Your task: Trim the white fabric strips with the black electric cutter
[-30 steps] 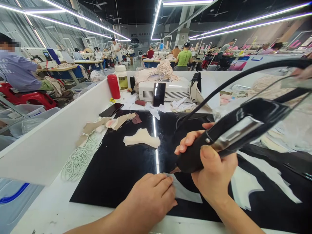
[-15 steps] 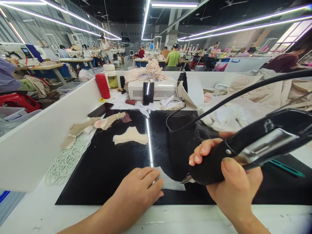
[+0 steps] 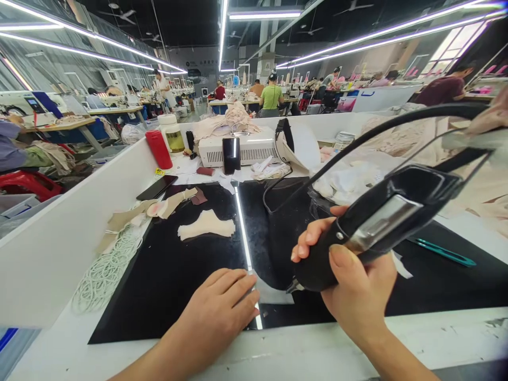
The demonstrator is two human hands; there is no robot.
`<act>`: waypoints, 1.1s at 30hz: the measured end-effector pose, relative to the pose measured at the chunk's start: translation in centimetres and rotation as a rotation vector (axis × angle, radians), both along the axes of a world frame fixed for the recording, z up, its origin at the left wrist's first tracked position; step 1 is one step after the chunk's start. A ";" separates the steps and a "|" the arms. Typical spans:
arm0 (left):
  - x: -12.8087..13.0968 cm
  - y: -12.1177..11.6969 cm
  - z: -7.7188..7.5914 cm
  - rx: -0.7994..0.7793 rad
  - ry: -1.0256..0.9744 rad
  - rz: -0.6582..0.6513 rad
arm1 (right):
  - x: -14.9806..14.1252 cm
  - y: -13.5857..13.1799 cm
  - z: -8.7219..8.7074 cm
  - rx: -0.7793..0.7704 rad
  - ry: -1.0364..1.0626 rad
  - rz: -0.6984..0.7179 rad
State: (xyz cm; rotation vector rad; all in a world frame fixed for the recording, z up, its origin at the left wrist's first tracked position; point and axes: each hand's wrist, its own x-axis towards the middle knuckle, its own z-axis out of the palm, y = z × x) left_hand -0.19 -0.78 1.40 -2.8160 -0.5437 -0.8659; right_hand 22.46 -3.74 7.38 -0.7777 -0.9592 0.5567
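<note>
My left hand [image 3: 220, 304] lies with its fingers stretched out over the left end of a thin greyish-white fabric piece [image 3: 275, 295], pressing it on the black mat [image 3: 159, 288]. The fingers partly cover that end. My right hand [image 3: 355, 283] is wrapped round a black corded hand tool [image 3: 381, 222] with a clear window-like panel. Its small metal tip [image 3: 294, 286] points down-left and meets the curved upper edge of the fabric near its right end. I cannot make out whether the tip cuts into it. A cream shaped pad [image 3: 206, 225] lies farther back on the mat.
Teal tweezers [image 3: 444, 251] and a white scrap [image 3: 402, 264] lie right of my right hand. Pale green cord [image 3: 105, 270] is heaped at left. A dark phone [image 3: 157, 187], red bottle [image 3: 159, 149] and white vented box [image 3: 254, 151] stand behind. The tool's cable [image 3: 357, 148] arches at right.
The view has shifted to the right, so most things appear farther left. The tool has tilted slightly, its tip still at the fabric's edge. A white scrap now shows beside my right hand.
</note>
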 end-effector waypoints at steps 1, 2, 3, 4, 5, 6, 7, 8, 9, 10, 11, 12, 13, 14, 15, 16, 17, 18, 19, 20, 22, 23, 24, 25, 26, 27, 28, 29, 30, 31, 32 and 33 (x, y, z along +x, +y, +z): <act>0.1 0.0 0.3 0.010 -0.012 0.003 | -0.1 0.1 0.0 -0.002 0.008 0.005; 0.3 0.0 0.6 0.017 -0.021 0.007 | -0.2 0.1 0.1 -0.005 0.015 0.015; 0.6 -0.1 0.9 0.017 -0.022 0.007 | -0.3 0.2 0.1 -0.004 0.018 0.030; 0.8 -0.2 1.2 0.015 -0.021 0.005 | -0.4 0.3 0.1 -0.002 0.018 0.045; 1.1 -0.3 1.5 0.007 -0.017 0.002 | -0.4 0.3 0.1 0.000 0.014 0.057; 1.5 -0.4 1.7 -0.005 -0.011 -0.001 | -0.4 0.4 0.2 0.005 0.011 0.062; 1.8 -0.4 1.8 -0.025 -0.001 -0.001 | -0.4 0.4 0.2 0.007 0.008 0.063; 2.0 -0.5 1.9 -0.052 0.011 0.000 | -0.3 0.4 0.2 0.005 0.006 0.061; 2.2 -0.6 1.9 -0.087 0.025 0.005 | -0.3 0.3 0.2 0.000 0.008 0.059; 2.4 -0.6 1.8 -0.125 0.042 0.011 | -0.2 0.3 0.2 -0.005 0.012 0.055; 2.4 -0.6 1.7 -0.158 0.060 0.013 | -0.2 0.2 0.2 -0.010 0.014 0.057; 2.4 -0.5 1.6 -0.175 0.074 0.012 | -0.2 0.1 0.2 -0.014 0.017 0.055; 2.3 -0.5 1.5 -0.179 0.083 0.009 | -0.2 0.1 0.2 -0.015 0.018 0.053; 2.2 -0.4 1.4 -0.173 0.088 0.006 | -0.2 0.0 0.1 -0.011 0.016 0.049; 2.1 -0.3 1.4 -0.158 0.091 0.003 | -0.2 0.0 0.0 -0.004 0.011 0.045; 1.9 -0.2 1.4 -0.140 0.091 0.000 | -0.2 -0.1 -0.1 0.004 0.008 0.037; 1.7 -0.1 1.4 -0.118 0.089 -0.003 | -0.2 -0.2 -0.2 0.005 0.003 0.037; 1.6 -0.1 1.5 -0.096 0.090 -0.007 | -0.1 -0.2 -0.3 0.004 -0.001 0.041; 1.5 0.0 1.5 -0.074 0.091 -0.010 | 0.0 -0.3 -0.5 -0.002 -0.006 0.054; 1.4 0.0 1.5 -0.055 0.094 -0.012 | 0.2 -0.3 -0.7 -0.012 -0.009 0.068; 1.3 0.0 1.5 -0.037 0.101 -0.007 | 0.5 -0.3 -1.0 -0.024 -0.015 0.097; 1.3 -0.1 1.5 -0.036 0.104 -0.004 | 0.6 -0.2 -1.2 -0.025 -0.017 0.102; 1.4 -0.1 1.5 -0.038 0.107 -0.002 | 0.6 -0.2 -1.3 -0.021 -0.015 0.098; 1.5 -0.2 1.6 -0.038 0.106 -0.006 | 0.7 -0.2 -1.3 -0.019 -0.015 0.094; 1.6 -0.3 1.6 -0.038 0.105 -0.014 | 0.7 -0.1 -1.3 -0.012 -0.017 0.090; 1.8 -0.5 1.5 -0.037 0.102 -0.024 | 0.6 -0.1 -1.3 -0.009 -0.021 0.091; 2.0 -0.6 1.5 -0.038 0.099 -0.035 | 0.6 -0.1 -1.2 -0.004 -0.024 0.093; 2.2 -0.7 1.4 -0.043 0.095 -0.043 | 0.5 -0.1 -1.2 -0.001 -0.027 0.096; 2.4 -0.8 1.2 -0.053 0.093 -0.048 | 0.4 -0.2 -1.1 0.001 -0.030 0.098; 2.6 -0.9 1.0 -0.064 0.091 -0.051 | 0.4 -0.2 -1.0 0.002 -0.029 0.094; 2.8 -0.9 0.8 -0.075 0.088 -0.052 | 0.3 -0.2 -0.9 0.001 -0.026 0.086; 3.0 -1.0 0.6 -0.082 0.086 -0.053 | 0.3 -0.2 -0.9 0.001 -0.024 0.076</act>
